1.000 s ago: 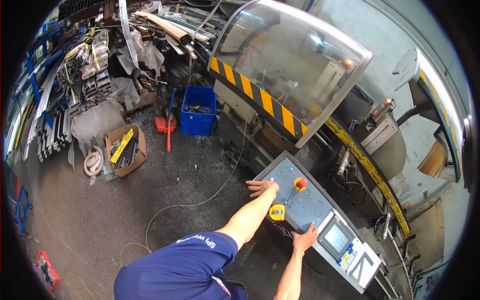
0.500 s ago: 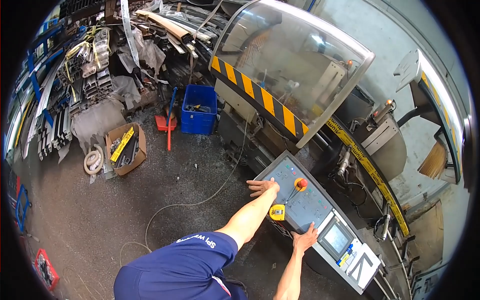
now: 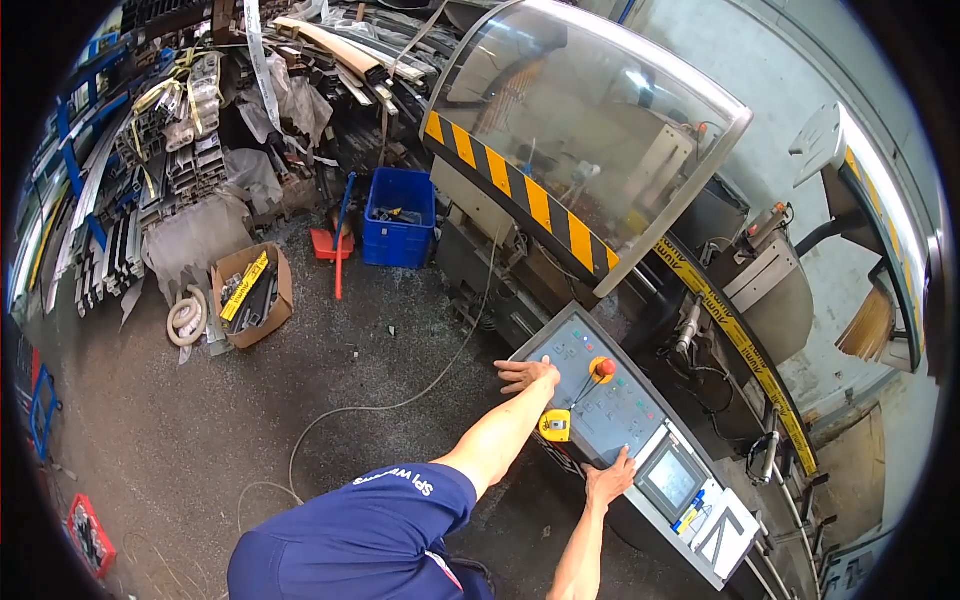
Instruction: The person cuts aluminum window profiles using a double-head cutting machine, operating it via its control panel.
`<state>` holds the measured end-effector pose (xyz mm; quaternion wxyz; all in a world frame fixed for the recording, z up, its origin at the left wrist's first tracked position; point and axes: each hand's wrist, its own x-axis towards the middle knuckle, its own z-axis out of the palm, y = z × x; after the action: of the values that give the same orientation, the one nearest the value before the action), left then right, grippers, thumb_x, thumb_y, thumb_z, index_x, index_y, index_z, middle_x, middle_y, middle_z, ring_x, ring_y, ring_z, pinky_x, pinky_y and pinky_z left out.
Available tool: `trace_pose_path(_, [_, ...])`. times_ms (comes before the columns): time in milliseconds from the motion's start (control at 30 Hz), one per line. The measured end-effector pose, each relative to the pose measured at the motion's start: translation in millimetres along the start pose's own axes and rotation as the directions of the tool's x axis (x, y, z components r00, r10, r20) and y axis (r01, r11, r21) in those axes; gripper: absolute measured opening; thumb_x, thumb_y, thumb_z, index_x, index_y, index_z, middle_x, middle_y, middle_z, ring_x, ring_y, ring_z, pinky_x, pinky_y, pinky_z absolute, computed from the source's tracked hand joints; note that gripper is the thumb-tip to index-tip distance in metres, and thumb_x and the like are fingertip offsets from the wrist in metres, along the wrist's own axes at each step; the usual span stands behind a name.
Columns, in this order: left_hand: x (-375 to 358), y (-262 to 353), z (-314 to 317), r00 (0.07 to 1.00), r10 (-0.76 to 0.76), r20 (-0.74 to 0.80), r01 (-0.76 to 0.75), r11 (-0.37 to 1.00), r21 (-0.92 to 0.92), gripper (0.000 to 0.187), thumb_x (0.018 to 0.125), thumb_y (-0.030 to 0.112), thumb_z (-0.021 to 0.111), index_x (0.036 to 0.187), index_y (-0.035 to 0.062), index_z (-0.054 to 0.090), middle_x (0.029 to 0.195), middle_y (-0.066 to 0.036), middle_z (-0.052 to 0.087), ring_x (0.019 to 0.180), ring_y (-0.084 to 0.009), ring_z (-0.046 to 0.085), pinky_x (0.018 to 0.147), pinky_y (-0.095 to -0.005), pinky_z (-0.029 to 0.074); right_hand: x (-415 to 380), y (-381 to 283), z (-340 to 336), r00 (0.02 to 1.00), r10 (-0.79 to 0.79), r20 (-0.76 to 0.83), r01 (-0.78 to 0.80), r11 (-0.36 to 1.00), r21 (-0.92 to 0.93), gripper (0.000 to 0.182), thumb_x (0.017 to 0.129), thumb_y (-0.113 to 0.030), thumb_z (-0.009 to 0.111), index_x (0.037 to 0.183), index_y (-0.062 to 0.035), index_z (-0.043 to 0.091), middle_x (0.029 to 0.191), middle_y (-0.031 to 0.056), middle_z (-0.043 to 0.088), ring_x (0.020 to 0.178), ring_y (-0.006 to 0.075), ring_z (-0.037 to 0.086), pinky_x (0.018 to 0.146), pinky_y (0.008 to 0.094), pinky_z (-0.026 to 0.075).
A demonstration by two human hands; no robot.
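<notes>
My left hand (image 3: pixel 528 375) rests at the upper left edge of a grey control panel (image 3: pixel 585 395), fingers stretched out past the edge and a fingertip touching the panel face. Lower down, my right hand (image 3: pixel 610 478) lies at the panel's near edge with fingers extended, one tip on the buttons beside the screen (image 3: pixel 671 478). Neither hand holds anything. Between them a yellow tape measure (image 3: pixel 555 425) sits at the panel edge. A red emergency stop button (image 3: pixel 605 368) stands out above it.
Behind the panel is a machine with a clear guard (image 3: pixel 590 110) edged in black and yellow stripes. A blue bin (image 3: pixel 398 230), a red dustpan (image 3: pixel 331 244) and a cardboard box (image 3: pixel 270 320) stand on the floor. A cable (image 3: pixel 385 408) trails across it. Metal profiles (image 3: pixel 190 160) are stacked behind.
Both hands stay in the same places on the panel. The orange lamps on the machine look dimmer than before.
</notes>
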<state>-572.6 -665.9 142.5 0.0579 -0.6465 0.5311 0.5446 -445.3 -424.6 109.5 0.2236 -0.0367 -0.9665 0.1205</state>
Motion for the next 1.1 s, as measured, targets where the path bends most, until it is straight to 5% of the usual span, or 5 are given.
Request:
trace_pose_path(133, [2.1,-0.9,2.6,1.0,0.008,0.011,-0.009,1.0,0.027,0.12,0.084,0.049,0.071,0.151,0.009,-0.021,0.161,-0.016,0.008,0.145,-0.0443,0.019,0.118,-0.0585,0.018,-0.4,0.9,1.1,1.0,-0.004,-0.004,0.004,1.0,0.004,0.099,0.044,-0.021,0.093,0.132,-0.003,0.052,0.115,0.0167,0.053,0.107,0.0387,0.052,0.09,0.0494,0.044])
trace_pose_path(1100, [1.4,-5.5,-4.6,0.995,0.059,0.085,-0.055,0.997,-0.051,0.113,0.085,0.045,0.072,0.152,0.0108,-0.013,0.161,-0.017,0.003,0.145,-0.0455,0.017,0.118,-0.0564,0.02,-17.7,-2.3,4.6,0.991,-0.018,-0.133,0.04,0.985,0.17,0.08,0.054,-0.009,0.087,0.125,-0.0063,0.05,0.119,0.0173,0.05,0.116,0.0391,0.048,0.101,0.05,0.038])
